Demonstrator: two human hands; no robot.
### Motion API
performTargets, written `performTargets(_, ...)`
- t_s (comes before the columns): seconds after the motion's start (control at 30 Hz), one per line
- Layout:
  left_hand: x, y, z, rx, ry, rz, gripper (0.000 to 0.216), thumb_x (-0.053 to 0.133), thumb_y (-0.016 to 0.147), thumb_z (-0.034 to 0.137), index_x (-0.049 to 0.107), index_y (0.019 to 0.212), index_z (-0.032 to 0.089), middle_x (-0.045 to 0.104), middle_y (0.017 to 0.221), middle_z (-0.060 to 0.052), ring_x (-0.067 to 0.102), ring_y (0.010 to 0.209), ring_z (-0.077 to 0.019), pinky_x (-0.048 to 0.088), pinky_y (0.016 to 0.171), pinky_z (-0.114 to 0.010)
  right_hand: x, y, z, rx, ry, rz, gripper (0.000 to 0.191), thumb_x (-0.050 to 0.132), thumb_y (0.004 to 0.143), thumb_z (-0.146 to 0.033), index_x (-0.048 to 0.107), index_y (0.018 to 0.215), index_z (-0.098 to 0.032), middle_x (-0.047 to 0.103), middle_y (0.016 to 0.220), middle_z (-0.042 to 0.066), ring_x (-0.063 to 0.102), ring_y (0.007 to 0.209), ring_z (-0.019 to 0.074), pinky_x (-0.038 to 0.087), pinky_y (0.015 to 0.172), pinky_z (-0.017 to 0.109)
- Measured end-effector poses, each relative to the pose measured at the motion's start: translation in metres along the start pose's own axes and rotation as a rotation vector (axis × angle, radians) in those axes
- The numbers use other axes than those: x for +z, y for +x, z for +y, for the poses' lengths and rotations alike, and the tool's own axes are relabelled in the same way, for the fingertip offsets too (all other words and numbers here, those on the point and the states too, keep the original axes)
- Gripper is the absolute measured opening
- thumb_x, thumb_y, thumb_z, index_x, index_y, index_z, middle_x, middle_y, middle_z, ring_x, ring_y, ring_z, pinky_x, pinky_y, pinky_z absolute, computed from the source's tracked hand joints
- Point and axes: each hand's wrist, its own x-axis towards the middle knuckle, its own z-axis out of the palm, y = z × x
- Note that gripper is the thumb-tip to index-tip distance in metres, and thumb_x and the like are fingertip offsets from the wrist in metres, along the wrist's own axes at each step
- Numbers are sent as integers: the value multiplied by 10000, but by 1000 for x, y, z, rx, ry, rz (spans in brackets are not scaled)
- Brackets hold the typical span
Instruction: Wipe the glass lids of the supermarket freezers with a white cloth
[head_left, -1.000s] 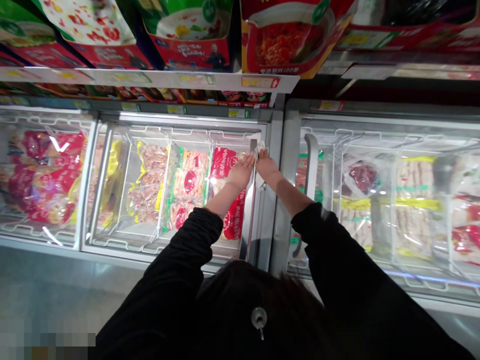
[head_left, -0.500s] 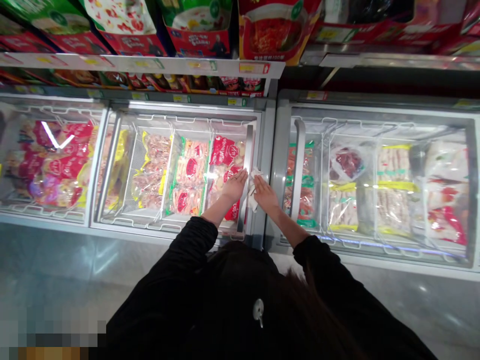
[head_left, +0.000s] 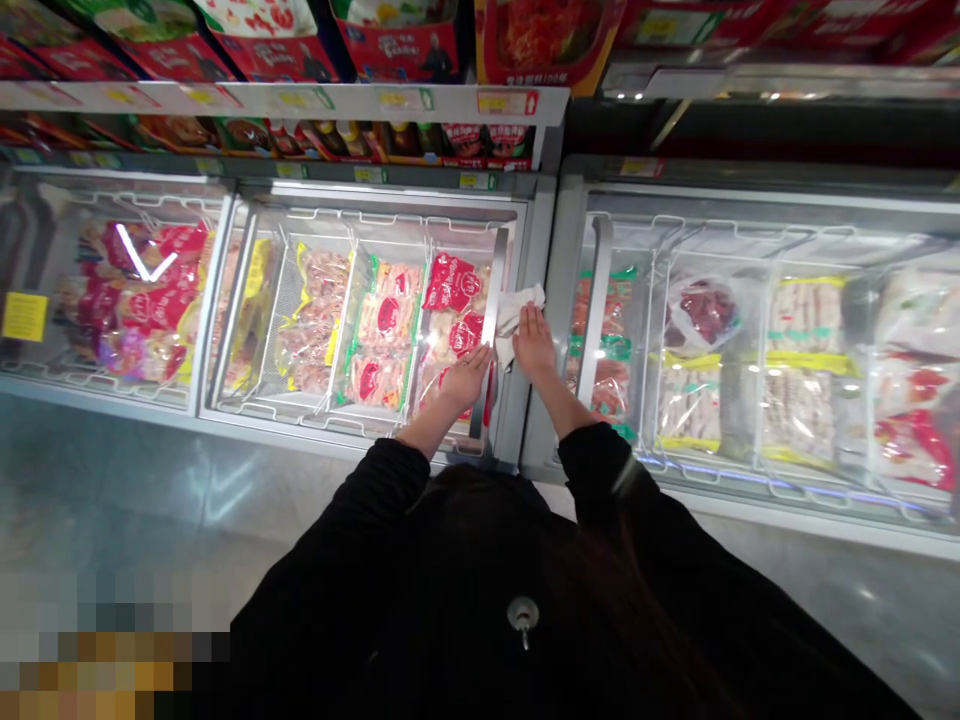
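Note:
My right hand [head_left: 534,345] presses a crumpled white cloth [head_left: 525,298] onto the grey frame [head_left: 531,255] at the right end of the middle chest freezer. Part of the cloth shows beyond the fingertips, and the rest is under the hand. My left hand [head_left: 466,380] lies over the glass lid, fingers stretched out, with its fingertips against the lid's upright grey handle [head_left: 491,320]. Beneath the glass, near this hand, are red-and-clear bags of frozen food [head_left: 452,285].
A second freezer adjoins on the right, its lid handle [head_left: 595,310] close to my right hand; white and yellow packs [head_left: 802,400] lie inside. Another glass-topped section [head_left: 142,290] stands on the left. Above the freezers runs a shelf edge [head_left: 300,98] with price tags and packaged food.
My right hand and the cloth have moved away from me along the frame, and more cloth shows. My left hand has slid slightly nearer to me along the handle. The view has shifted.

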Motion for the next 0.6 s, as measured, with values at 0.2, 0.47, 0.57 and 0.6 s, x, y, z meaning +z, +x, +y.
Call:
performTargets(0.2,3,-9,7,-9,-14,-1,723,399,891,24,302,1602,111,271,1677,-96,244,1556,-179,230,1265,-338,14,-63,9,-84,-5,-49,588,290,1005,-113,297,1590,-57,257,1679,153,202,1570,237,282,1247,494)
performTargets(0.47,27,-41,24,-28,-36,-6,690,352,917,20,283,1601,79,214,1698,-107,234,1560,-185,234,1258,-331,28,-170,-10,-85,-74,-172,593,283,1027,-195,251,1619,-184,178,1705,74,154,1578,196,254,1263,499)
performTargets(0.57,41,-59,25,-2,-33,-17,680,365,926,24,270,1598,63,220,1694,-122,230,1561,-191,232,1257,-329,32,-189,-18,-55,-73,-154,604,343,1017,-203,270,1615,-247,212,1697,62,168,1576,205,279,1247,538)
performTargets(0.6,45,-65,25,13,-33,-19,675,366,928,23,272,1595,51,220,1692,-128,223,1563,-194,223,1261,-328,35,-194,-20,-48,-72,-146,605,347,1016,-203,272,1614,-243,209,1697,63,170,1576,208,281,1246,536)
